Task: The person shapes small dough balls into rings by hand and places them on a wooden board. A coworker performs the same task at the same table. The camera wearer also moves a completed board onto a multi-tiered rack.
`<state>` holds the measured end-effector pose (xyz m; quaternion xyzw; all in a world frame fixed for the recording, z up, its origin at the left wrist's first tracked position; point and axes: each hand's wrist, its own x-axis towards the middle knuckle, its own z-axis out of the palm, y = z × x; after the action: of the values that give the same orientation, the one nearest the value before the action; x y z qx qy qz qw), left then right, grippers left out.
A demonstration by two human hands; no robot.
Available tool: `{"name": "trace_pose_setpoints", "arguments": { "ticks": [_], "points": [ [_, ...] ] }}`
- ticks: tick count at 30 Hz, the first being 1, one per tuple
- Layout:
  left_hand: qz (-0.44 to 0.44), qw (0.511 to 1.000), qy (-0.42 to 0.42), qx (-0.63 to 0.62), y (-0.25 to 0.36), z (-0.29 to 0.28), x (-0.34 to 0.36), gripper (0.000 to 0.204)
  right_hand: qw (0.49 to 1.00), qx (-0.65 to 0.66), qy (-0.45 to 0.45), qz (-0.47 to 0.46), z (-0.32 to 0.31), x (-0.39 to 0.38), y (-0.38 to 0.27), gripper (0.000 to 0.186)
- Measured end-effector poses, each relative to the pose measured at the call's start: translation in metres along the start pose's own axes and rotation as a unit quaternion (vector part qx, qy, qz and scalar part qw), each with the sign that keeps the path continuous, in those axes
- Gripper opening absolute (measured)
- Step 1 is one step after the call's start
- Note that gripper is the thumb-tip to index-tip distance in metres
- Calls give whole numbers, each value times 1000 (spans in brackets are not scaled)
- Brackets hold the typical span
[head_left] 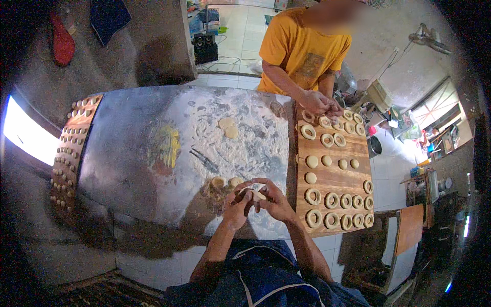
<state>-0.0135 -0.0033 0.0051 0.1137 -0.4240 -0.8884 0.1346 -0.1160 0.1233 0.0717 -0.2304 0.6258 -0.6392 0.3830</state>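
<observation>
Low in the middle of the head view, my left hand and my right hand are closed around a pale piece of dough, fingers partly hiding it. They hover over the floured end of a metal worktop. Just beyond my fingers lie small dough rounds, with more flattened pieces farther up in the flour. To the right, a wooden board holds several rows of dough rings and some plain rounds.
A person in a yellow shirt stands across the worktop, both hands over the board's far end. Another board with many small dough pieces lines the left edge. A wooden stand is below right; dark speakers stand behind.
</observation>
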Motion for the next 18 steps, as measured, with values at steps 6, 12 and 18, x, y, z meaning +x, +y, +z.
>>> {"name": "trace_pose_setpoints", "arguments": {
  "ticks": [6,12,18],
  "points": [
    [-1,993,51,-108,-21,-1,9,49,979,-129,154,44,-13,14,36,44],
    [58,989,99,97,-25,34,32,21,972,42,221,74,-28,0,49,60],
    [-8,981,150,-122,-67,69,53,28,922,-177,342,-33,-35,-14,48,62]
  ]
}}
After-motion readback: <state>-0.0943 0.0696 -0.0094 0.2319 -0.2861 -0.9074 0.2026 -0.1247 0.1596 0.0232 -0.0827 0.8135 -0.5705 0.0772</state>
